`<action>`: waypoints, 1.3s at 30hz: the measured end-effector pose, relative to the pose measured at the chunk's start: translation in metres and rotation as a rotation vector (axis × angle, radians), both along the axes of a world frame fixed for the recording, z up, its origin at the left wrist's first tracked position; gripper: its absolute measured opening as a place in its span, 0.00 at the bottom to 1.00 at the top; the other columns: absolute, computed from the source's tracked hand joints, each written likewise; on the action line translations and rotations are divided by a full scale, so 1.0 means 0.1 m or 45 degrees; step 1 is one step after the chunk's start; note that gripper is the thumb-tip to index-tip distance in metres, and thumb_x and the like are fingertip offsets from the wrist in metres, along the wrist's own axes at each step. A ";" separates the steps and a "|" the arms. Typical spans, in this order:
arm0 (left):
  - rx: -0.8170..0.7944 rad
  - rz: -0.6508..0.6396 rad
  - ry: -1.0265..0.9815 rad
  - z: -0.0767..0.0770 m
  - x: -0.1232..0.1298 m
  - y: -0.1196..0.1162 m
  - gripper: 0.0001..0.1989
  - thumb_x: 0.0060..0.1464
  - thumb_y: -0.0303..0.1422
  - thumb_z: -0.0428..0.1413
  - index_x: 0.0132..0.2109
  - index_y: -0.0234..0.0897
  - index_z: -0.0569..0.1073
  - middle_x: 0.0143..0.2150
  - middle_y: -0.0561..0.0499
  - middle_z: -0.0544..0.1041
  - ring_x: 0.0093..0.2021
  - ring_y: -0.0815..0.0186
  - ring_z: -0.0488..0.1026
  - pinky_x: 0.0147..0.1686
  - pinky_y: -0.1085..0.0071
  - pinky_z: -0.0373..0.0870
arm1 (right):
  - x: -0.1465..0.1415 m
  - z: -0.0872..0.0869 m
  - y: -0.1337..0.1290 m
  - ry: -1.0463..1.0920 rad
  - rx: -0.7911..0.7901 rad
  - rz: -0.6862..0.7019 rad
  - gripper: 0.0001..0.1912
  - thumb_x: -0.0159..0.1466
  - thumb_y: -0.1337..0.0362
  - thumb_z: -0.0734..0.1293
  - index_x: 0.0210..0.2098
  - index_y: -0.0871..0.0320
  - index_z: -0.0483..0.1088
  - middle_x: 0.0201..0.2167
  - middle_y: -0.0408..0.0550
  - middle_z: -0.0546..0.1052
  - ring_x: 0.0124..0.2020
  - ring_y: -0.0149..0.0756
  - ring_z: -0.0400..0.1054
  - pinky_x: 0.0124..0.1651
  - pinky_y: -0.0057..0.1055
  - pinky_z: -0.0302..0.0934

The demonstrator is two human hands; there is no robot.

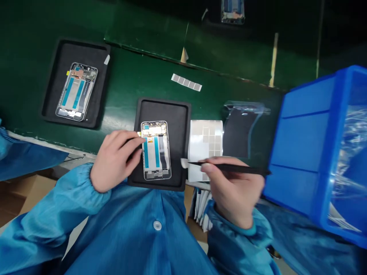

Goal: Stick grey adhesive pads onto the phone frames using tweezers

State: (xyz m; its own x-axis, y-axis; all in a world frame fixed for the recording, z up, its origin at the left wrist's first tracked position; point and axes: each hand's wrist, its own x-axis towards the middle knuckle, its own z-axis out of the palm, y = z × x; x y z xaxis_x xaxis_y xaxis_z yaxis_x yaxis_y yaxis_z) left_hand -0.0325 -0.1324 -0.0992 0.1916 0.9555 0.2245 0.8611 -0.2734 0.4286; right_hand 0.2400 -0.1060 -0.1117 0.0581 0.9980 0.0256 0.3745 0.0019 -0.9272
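Observation:
An opened smartphone (151, 156) with blue strips and bare circuitry lies in a black tray (179, 141). My left hand (116, 158) is closed at the phone's left edge, a fingertip on its upper left side and the thumb beside it. In my right hand (236, 187) I hold black tweezers (229, 168), pointing left. A small pale sticker (184, 163) is at the tweezers' tip, over the tray's right rim and apart from the phone. Beneath the tweezers lies a sheet of small grey square stickers (212, 137).
To the left, a second black tray (99, 88) holds another opened phone (77, 91). A strip of grey squares (186, 82) lies beyond my tray. A clear-edged dark sheet (239, 131) and a large blue bin (304, 145) are on the right. Another phone (233, 13) lies at the far side.

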 end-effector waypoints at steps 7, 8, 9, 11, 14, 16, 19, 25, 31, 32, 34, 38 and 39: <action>-0.024 0.088 -0.171 -0.35 -0.02 -0.17 0.16 0.61 0.30 0.56 0.56 0.35 0.72 0.58 0.40 0.72 0.62 0.52 0.67 0.61 0.54 0.66 | -0.74 -0.07 0.27 0.055 -0.123 0.136 0.03 0.58 0.64 0.76 0.32 0.55 0.80 0.31 0.45 0.83 0.31 0.37 0.79 0.34 0.32 0.76; -0.035 0.094 -0.181 -0.37 0.01 -0.17 0.17 0.61 0.30 0.56 0.57 0.34 0.71 0.59 0.40 0.71 0.63 0.52 0.65 0.62 0.54 0.65 | -0.77 -0.08 0.31 0.059 -0.124 0.147 0.03 0.58 0.64 0.76 0.32 0.55 0.80 0.31 0.44 0.83 0.31 0.37 0.79 0.34 0.32 0.76; -0.046 0.101 -0.186 -0.38 0.03 -0.16 0.19 0.61 0.30 0.56 0.58 0.33 0.70 0.60 0.39 0.70 0.63 0.52 0.65 0.62 0.53 0.65 | -0.79 -0.09 0.33 0.062 -0.125 0.158 0.03 0.58 0.64 0.76 0.32 0.55 0.80 0.31 0.44 0.83 0.31 0.37 0.79 0.34 0.31 0.76; -0.059 0.120 -0.186 -0.39 0.06 -0.14 0.20 0.61 0.31 0.56 0.59 0.33 0.69 0.61 0.39 0.69 0.64 0.51 0.64 0.63 0.53 0.64 | -0.81 -0.12 0.36 0.063 -0.131 0.174 0.04 0.58 0.64 0.76 0.33 0.55 0.80 0.32 0.44 0.83 0.31 0.36 0.78 0.33 0.30 0.75; -0.059 0.134 -0.174 -0.40 0.07 -0.13 0.21 0.61 0.32 0.56 0.60 0.34 0.69 0.61 0.39 0.69 0.64 0.50 0.64 0.62 0.52 0.65 | -0.82 -0.14 0.37 0.045 -0.137 0.183 0.04 0.59 0.63 0.76 0.33 0.55 0.80 0.32 0.44 0.83 0.30 0.35 0.78 0.31 0.29 0.74; -0.063 0.133 -0.167 -0.42 0.07 -0.13 0.21 0.61 0.32 0.55 0.60 0.35 0.69 0.61 0.39 0.69 0.64 0.50 0.64 0.62 0.51 0.65 | -0.83 -0.15 0.36 0.024 -0.127 0.182 0.04 0.59 0.63 0.76 0.34 0.55 0.80 0.31 0.44 0.83 0.29 0.34 0.77 0.29 0.28 0.73; -0.068 0.129 -0.159 -0.43 0.07 -0.13 0.21 0.61 0.32 0.55 0.61 0.36 0.68 0.61 0.39 0.69 0.64 0.49 0.64 0.62 0.51 0.64 | -0.84 -0.16 0.35 0.001 -0.103 0.176 0.04 0.59 0.63 0.76 0.34 0.55 0.80 0.31 0.44 0.83 0.28 0.35 0.77 0.29 0.29 0.72; -0.072 0.125 -0.152 -0.43 0.07 -0.13 0.23 0.60 0.32 0.55 0.61 0.36 0.67 0.61 0.39 0.69 0.64 0.49 0.64 0.61 0.51 0.65 | -0.82 -0.17 0.33 -0.043 -0.062 0.200 0.04 0.59 0.63 0.76 0.34 0.54 0.80 0.31 0.44 0.83 0.30 0.36 0.78 0.32 0.32 0.74; -0.070 0.130 -0.151 -0.41 0.07 -0.13 0.22 0.60 0.32 0.55 0.61 0.37 0.67 0.61 0.39 0.69 0.63 0.49 0.64 0.60 0.51 0.66 | -0.82 -0.17 0.34 -0.078 -0.056 0.217 0.04 0.59 0.63 0.76 0.34 0.54 0.80 0.32 0.45 0.83 0.30 0.37 0.78 0.32 0.32 0.75; -0.072 0.129 -0.149 -0.41 0.07 -0.13 0.22 0.60 0.32 0.55 0.61 0.36 0.67 0.61 0.39 0.69 0.63 0.49 0.64 0.60 0.51 0.66 | -0.83 -0.16 0.34 -0.077 -0.055 0.219 0.04 0.59 0.63 0.76 0.34 0.54 0.80 0.32 0.45 0.83 0.30 0.37 0.78 0.32 0.31 0.75; -0.073 0.128 -0.142 -0.41 0.08 -0.14 0.22 0.60 0.32 0.55 0.61 0.35 0.67 0.61 0.38 0.69 0.63 0.49 0.64 0.60 0.51 0.65 | -0.83 -0.16 0.34 -0.074 -0.055 0.222 0.04 0.59 0.64 0.76 0.34 0.54 0.80 0.32 0.45 0.83 0.30 0.36 0.78 0.32 0.31 0.74; -0.079 0.119 -0.139 -0.42 0.07 -0.14 0.22 0.60 0.32 0.55 0.61 0.34 0.68 0.61 0.38 0.69 0.63 0.49 0.64 0.61 0.51 0.65 | -0.83 -0.16 0.34 -0.085 -0.051 0.227 0.03 0.59 0.64 0.76 0.34 0.54 0.80 0.32 0.44 0.83 0.30 0.36 0.77 0.32 0.31 0.74; -0.079 0.118 -0.139 -0.42 0.07 -0.14 0.22 0.60 0.32 0.55 0.61 0.34 0.68 0.61 0.38 0.69 0.63 0.49 0.64 0.61 0.51 0.65 | -0.83 -0.16 0.34 -0.085 -0.048 0.227 0.03 0.59 0.64 0.76 0.34 0.54 0.79 0.32 0.44 0.83 0.30 0.36 0.77 0.32 0.31 0.74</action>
State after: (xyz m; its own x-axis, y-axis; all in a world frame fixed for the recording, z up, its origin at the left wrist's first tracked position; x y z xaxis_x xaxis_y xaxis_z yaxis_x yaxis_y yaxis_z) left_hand -0.0252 -0.1465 -0.1411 0.0793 0.9806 0.1792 0.8288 -0.1648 0.5348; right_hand 0.1567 -0.0722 -0.1277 -0.1204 0.9926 -0.0139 0.4322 0.0398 -0.9009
